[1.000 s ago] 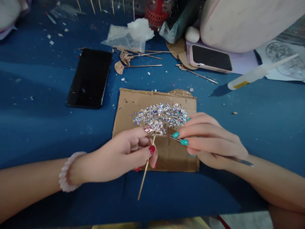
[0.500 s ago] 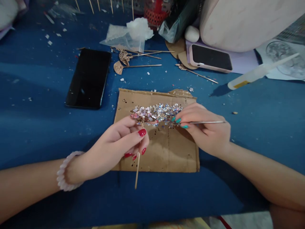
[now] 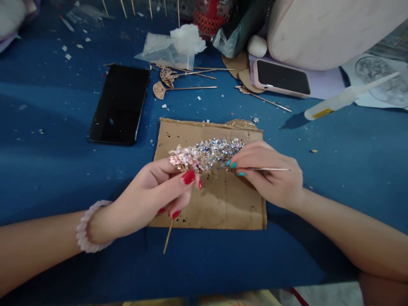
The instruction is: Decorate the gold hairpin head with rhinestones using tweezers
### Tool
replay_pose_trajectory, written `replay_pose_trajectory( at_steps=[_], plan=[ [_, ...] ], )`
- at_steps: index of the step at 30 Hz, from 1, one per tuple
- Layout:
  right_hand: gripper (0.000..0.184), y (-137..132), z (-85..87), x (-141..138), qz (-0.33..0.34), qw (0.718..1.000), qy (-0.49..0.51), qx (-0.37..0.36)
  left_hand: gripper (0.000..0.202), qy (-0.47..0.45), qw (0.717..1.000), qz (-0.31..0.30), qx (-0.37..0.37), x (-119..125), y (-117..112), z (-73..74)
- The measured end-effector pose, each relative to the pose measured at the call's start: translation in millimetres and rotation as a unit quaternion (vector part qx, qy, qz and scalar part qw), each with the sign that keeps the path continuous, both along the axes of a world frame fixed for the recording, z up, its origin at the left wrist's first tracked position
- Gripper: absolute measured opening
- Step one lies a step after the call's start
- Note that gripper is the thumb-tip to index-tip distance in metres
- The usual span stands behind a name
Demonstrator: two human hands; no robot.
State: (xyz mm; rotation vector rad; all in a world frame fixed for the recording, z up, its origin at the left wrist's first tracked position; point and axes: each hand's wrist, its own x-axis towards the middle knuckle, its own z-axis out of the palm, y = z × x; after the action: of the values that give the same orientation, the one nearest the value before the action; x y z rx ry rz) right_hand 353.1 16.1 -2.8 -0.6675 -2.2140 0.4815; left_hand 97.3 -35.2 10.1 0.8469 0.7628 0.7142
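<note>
Over a cardboard sheet [image 3: 232, 204], my left hand [image 3: 156, 187] grips a beaded hairpin [image 3: 204, 154] at its left end, thumb and fingers closed around it. Pink, white and blue bits cover its long head, and its thin golden stick slants down below the fingers. My right hand [image 3: 269, 172] pinches a thin metal tool [image 3: 270, 169] at the head's right end. The tool's tip lies close under the blue beads; whether it touches them I cannot tell.
A black phone or tablet [image 3: 121, 104] lies left of the cardboard. Behind are golden hairpins [image 3: 185, 87], a plastic bag [image 3: 167, 49], a pink-edged phone [image 3: 282, 77] and a glue bottle [image 3: 333, 102] with a long nozzle. White scraps dot the blue table [image 3: 57, 174].
My left hand has turned the hairpin, so its pink end faces up more and its stick slants further left. My right hand has shifted slightly left and down with the tool.
</note>
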Motion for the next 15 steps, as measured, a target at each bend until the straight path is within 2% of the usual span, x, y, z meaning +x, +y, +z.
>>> replay_pose_trajectory(
  at_steps=[5,11,15],
  plan=[
    [0.016,-0.3,-0.6,0.0,-0.006,1.000,0.002,-0.005,0.046,0.021,1.000,-0.010,0.003,0.2,1.2,0.2],
    [0.017,-1.0,0.1,1.0,0.000,1.000,0.010,-0.010,0.041,0.011,1.000,-0.014,0.003,-0.5,0.2,-0.8],
    [0.011,-3.4,4.8,-0.2,0.009,1.000,-0.002,-0.020,0.031,-0.008,1.000,-0.023,0.016,0.7,0.1,0.2]
  ],
)
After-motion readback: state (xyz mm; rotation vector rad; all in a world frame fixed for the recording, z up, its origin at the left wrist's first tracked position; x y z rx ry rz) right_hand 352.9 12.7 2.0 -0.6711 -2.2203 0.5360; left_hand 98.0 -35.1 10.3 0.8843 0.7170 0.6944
